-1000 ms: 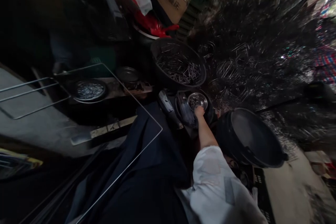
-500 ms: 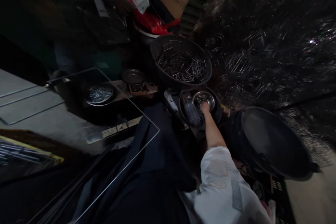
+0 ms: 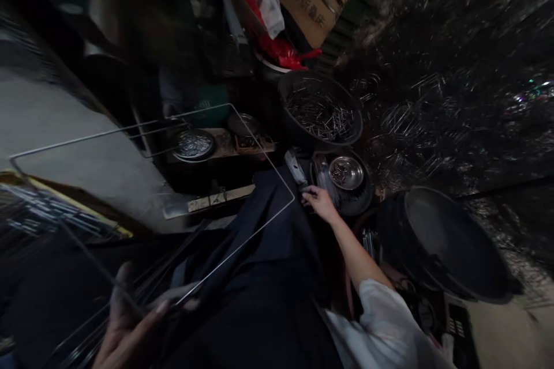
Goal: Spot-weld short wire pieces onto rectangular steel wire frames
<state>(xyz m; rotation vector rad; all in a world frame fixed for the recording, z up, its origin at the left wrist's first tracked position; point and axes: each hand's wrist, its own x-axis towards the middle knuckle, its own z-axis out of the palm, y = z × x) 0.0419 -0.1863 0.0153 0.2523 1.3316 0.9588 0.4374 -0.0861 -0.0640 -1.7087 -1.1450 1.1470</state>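
Note:
At the lower left, my left hand (image 3: 130,328) pinches the end of a long bent wire frame (image 3: 242,248), which reaches up across my dark-clothed lap. My right hand (image 3: 319,203) is right of the frame's corner, fingers drawn together, at the left side of a steel bowl (image 3: 346,173) with small metal pieces in it. Whatever its fingertips hold is too small and dark to make out. The bowl rests on a dark round tub (image 3: 361,202), beside a bundle of thin rods (image 3: 322,176). A pale flat object (image 3: 295,168) lies just above my right hand.
A large black basin (image 3: 320,141) of bent metal pieces stands ahead; a dark bucket (image 3: 459,236) is on the right. Toward the left are a dish of small shiny parts (image 3: 193,146) and a yellow-edged tray of rods (image 3: 86,202). Tangled wire is heaped at the upper right.
My right hand has come out of the steel bowl and moved left. My left hand has come into view holding the wire frame, which has shifted right in the view.

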